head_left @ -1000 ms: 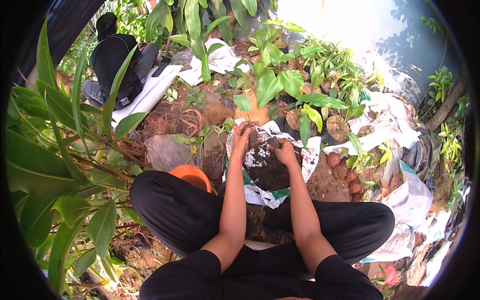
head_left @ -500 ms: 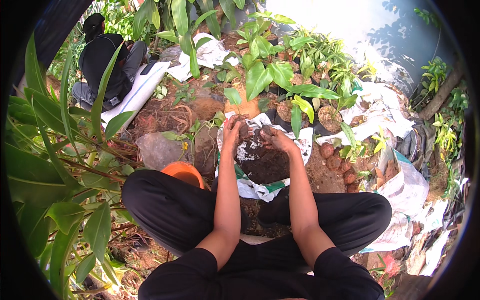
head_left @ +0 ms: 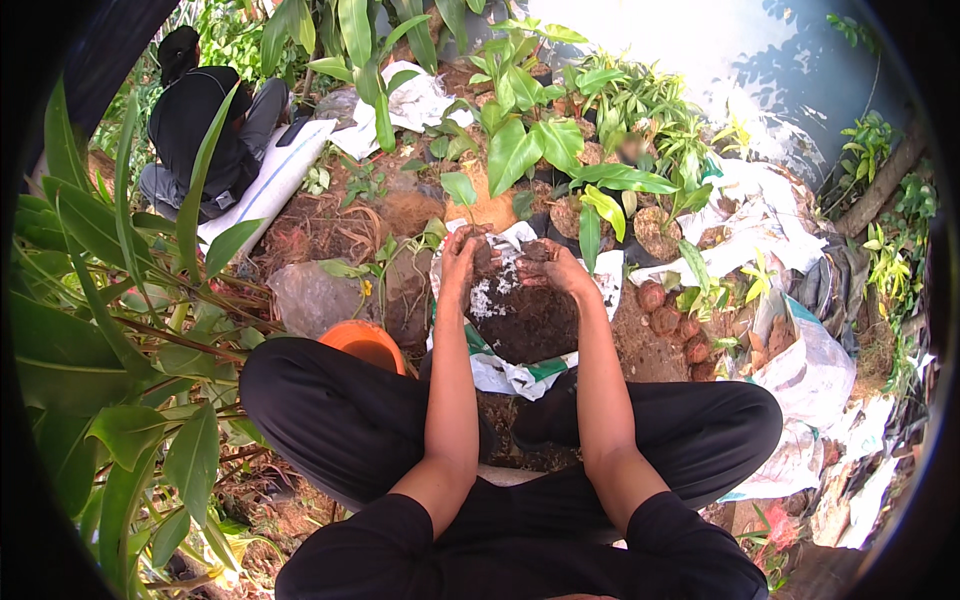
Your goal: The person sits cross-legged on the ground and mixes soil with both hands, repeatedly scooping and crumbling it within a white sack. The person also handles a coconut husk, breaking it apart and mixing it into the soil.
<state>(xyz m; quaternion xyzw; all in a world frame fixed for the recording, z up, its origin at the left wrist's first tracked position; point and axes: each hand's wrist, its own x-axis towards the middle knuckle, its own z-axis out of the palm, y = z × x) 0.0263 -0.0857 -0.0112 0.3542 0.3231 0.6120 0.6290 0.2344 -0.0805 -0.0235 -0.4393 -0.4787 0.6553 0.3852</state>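
Left hand (head_left: 460,258) grips a brown dirt lump (head_left: 486,261) under a small green plant (head_left: 459,189), right hand (head_left: 556,269) cups dark dirt (head_left: 537,251), both over a white-and-green plastic sack (head_left: 497,377), maybe so crumbs drop there.

Dark brown, white-flecked soil (head_left: 535,325); green-and-white sheet (head_left: 503,376); orange pot (head_left: 362,343)

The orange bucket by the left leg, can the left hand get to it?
Probably yes: the orange bucket sits near the left hand, its visible opening uncovered. But the left leg hides part of it, and that hand holds a dark soil clump, so it would likely need emptying first.
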